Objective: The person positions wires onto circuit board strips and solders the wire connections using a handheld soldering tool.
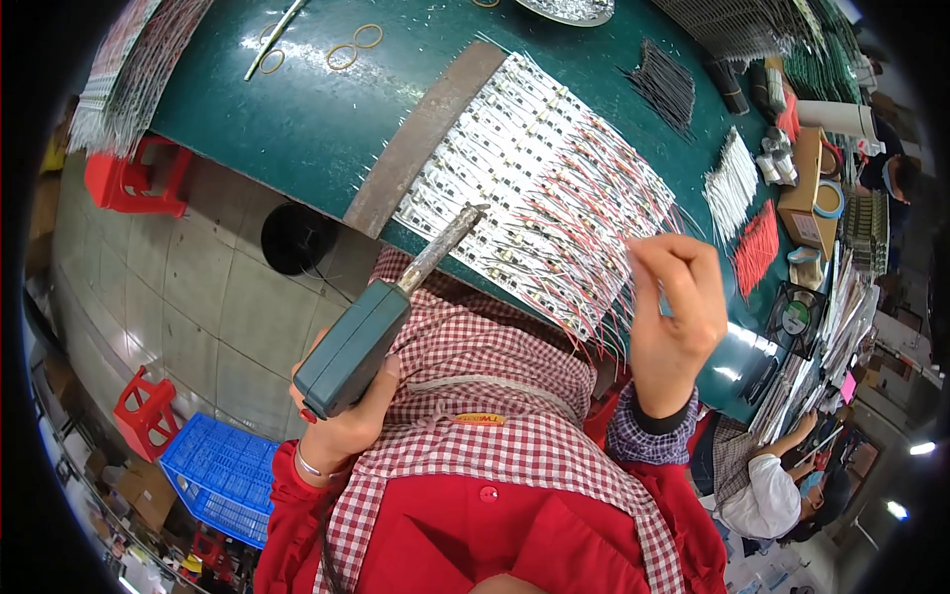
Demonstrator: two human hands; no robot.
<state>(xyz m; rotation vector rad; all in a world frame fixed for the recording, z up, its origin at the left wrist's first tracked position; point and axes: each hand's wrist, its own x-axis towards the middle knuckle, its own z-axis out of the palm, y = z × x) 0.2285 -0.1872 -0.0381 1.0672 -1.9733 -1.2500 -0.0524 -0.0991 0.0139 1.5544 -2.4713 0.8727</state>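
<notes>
In my left hand (348, 418) I grip a green soldering iron (353, 346), its tip over the white circuit boards (475, 163). My right hand (685, 302) curls beside their red and black wires (604, 193), thumb near forefinger. A brown bar (424, 139) lies along the boards' left edge on the green table (267, 119).

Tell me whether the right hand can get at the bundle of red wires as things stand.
Probably yes: the right hand is close by, and only green tabletop shows between it and the bundle of red wires. Whether its fingertips already hold something is unclear.
</notes>
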